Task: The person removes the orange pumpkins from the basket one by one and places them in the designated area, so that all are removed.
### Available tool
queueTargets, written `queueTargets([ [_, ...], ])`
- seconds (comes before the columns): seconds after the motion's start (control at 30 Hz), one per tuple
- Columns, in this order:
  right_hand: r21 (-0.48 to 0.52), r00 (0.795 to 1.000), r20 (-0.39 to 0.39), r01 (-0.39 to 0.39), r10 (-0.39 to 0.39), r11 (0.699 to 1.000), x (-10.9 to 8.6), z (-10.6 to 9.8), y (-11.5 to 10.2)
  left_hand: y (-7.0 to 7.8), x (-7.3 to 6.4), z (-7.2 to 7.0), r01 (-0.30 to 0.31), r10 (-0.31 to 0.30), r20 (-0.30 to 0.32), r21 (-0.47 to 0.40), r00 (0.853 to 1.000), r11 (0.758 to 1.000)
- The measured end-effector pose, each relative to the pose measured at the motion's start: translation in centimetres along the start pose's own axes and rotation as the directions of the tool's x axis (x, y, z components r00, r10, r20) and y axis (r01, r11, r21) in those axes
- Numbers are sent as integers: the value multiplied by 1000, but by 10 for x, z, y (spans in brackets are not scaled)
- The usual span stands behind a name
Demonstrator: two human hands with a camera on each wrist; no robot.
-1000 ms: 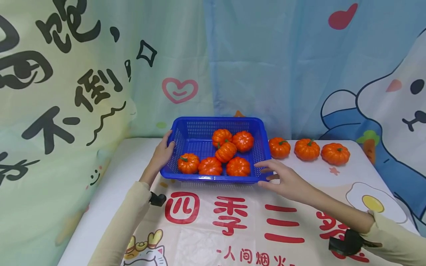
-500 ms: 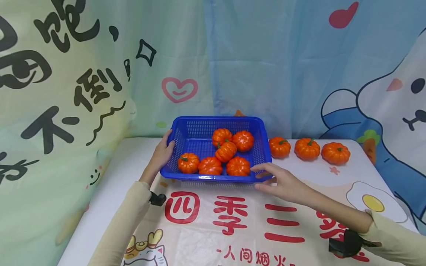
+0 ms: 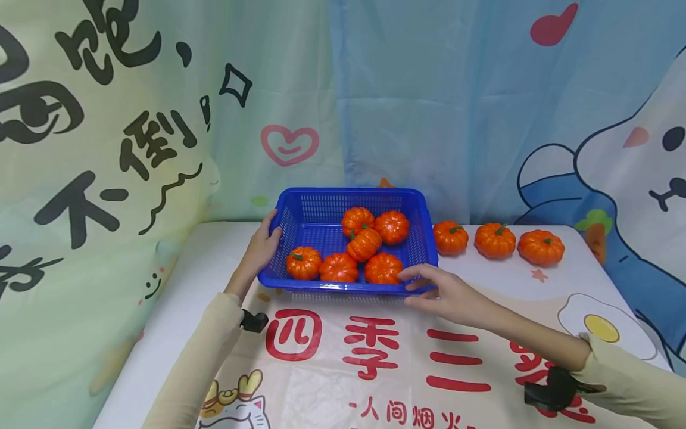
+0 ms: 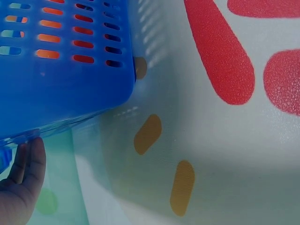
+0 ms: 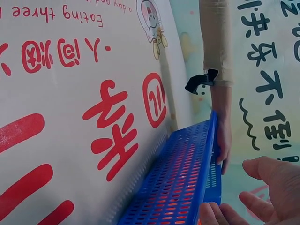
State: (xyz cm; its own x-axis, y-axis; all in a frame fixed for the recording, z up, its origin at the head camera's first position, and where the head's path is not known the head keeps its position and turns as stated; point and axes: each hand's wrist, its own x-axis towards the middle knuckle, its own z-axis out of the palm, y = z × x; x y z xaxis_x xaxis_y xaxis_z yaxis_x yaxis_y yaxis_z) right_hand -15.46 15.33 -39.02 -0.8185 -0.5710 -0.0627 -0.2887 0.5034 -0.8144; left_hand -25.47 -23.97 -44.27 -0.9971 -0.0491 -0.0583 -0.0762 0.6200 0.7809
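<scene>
A blue plastic basket (image 3: 343,288) with slotted walls stands on the table and holds several small orange pumpkins (image 3: 339,268). At its left side my left hand (image 3: 259,247) grips the rim. In the left wrist view the fingers (image 4: 35,159) reach up under the rim's edge. My right hand (image 3: 447,296) hovers at the front right corner, fingers spread and slightly bent, overlapping the rim close to a pumpkin (image 3: 383,269). From the right wrist view, its thumb (image 5: 262,168) stands well apart from the fingers, with no thing between them.
Three more pumpkins sit in a row right of the basket: one beside its wall (image 3: 450,238), a middle pumpkin (image 3: 494,241) and an outer pumpkin (image 3: 540,248). A printed cloth (image 3: 386,357) covers the table. Behind hangs a patterned curtain (image 3: 402,119).
My right hand has slid a little to the left along the basket's front rim. The left hand, the basket and the pumpkins have stayed in place.
</scene>
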Motion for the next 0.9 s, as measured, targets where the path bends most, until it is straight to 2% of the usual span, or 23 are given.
queueTargets([
  [0.33,18,1000,22,17,-18,1000,7,5,-1,0,0,0,2,-2,1,-4,1000,1000],
  [0.5,-5,999,27,26,-26,1000,15,10,-3,-1,0,0,2,-2,-1,-2,1000,1000],
  [0.8,-62,996,31,81,-79,995,50,10,-5,-2,1,1,-1,1,-3,-11,1000,1000],
  [0.9,-79,997,20,71,-69,994,66,9,-6,-2,1,0,-4,4,-3,-10,1000,1000],
])
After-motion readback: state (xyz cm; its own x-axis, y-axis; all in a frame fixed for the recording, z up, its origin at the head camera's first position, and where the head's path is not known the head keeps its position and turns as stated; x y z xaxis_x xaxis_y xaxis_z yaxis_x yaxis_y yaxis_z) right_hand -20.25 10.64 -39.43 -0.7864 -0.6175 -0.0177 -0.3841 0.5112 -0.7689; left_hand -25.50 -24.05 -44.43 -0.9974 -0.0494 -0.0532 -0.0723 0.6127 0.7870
